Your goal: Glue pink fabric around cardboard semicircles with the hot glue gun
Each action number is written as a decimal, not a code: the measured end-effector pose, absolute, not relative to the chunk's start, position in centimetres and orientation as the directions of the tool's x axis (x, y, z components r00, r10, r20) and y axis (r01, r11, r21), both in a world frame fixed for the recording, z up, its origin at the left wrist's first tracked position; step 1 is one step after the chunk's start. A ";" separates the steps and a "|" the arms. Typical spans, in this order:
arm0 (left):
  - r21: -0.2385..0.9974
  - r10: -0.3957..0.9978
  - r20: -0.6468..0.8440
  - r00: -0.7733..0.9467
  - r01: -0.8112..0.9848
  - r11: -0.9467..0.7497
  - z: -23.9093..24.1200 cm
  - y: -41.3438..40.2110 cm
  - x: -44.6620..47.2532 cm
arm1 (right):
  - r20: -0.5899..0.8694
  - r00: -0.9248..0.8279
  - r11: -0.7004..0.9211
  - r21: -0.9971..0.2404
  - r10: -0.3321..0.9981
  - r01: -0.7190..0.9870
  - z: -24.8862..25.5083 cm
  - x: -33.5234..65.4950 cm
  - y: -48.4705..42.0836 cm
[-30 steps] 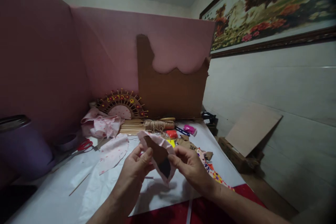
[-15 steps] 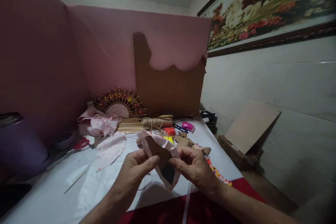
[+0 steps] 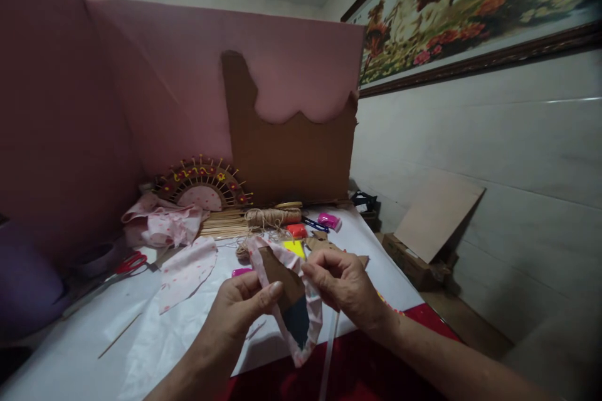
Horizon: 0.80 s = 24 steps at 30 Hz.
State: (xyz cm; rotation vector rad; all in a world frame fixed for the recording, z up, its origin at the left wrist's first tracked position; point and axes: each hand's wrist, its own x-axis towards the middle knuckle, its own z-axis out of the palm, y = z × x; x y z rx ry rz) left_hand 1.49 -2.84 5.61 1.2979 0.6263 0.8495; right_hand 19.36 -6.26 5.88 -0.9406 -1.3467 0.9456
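Note:
A leaf-shaped cardboard piece [image 3: 295, 316], brown with a dark blue lower part, is held upright over the table's front. Pink spotted fabric [image 3: 314, 313] is folded round its edges. My left hand [image 3: 247, 304] is closed on the left side, thumb lying on the cardboard. At the upper right edge, my right hand [image 3: 350, 288] pinches the fabric rim between thumb and fingers. Behind the piece are a yellow packet [image 3: 294, 248] and a roll of twine [image 3: 273, 218]. A cut piece of the same spotted fabric [image 3: 188, 269] lies to the left.
Red-handled scissors [image 3: 132, 262] and a thin stick [image 3: 120, 335] lie on the left. A decorated half-round fan shape [image 3: 202, 185] stands at the back beside a large cut cardboard sheet [image 3: 291, 156]. Red and magenta packets [image 3: 329, 220] sit near the twine. A purple container [image 3: 28, 269] stands far left.
My right hand has shifted up along the fabric edge, its thumb leaving the cardboard's middle. More of the dark blue part shows. The view has turned slightly right.

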 end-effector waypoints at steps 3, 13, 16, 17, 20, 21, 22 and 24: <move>0.982 0.822 0.057 0.567 -0.182 0.057 5.6 -3.0 1.5 | 0.361 0.036 0.361 -0.932 0.932 0.019 5.5 19.2 -6.3; 0.914 0.850 0.405 0.337 -0.116 -0.389 5.7 -3.0 1.1 | 0.505 0.143 0.492 -0.862 0.851 0.119 4.7 19.7 -6.3; 0.507 0.514 0.812 0.277 0.100 -0.856 5.8 -2.9 0.3 | 0.568 0.197 0.540 -0.822 0.799 0.182 4.8 19.8 -6.5; 0.347 0.381 0.880 0.284 0.165 -0.923 5.9 -2.8 0.1 | 0.592 0.189 0.560 -0.805 0.784 0.196 4.8 19.8 -6.6; 0.050 0.163 0.926 0.341 0.317 -0.947 6.2 -2.9 -0.2 | 0.635 0.158 0.592 -0.767 0.756 0.249 4.6 19.6 -6.9; 0.004 0.137 0.922 0.363 0.344 -0.939 6.3 -3.0 -0.2 | 0.636 0.146 0.590 -0.764 0.758 0.263 4.6 19.6 -7.0; -0.026 0.123 0.918 0.376 0.368 -0.930 6.4 -3.0 -0.2 | 0.635 0.136 0.588 -0.763 0.761 0.269 4.6 19.6 -7.1; -0.068 0.104 0.916 0.387 0.406 -0.912 6.4 -3.1 -0.2 | 0.634 0.111 0.592 -0.761 0.765 0.264 4.8 19.5 -7.3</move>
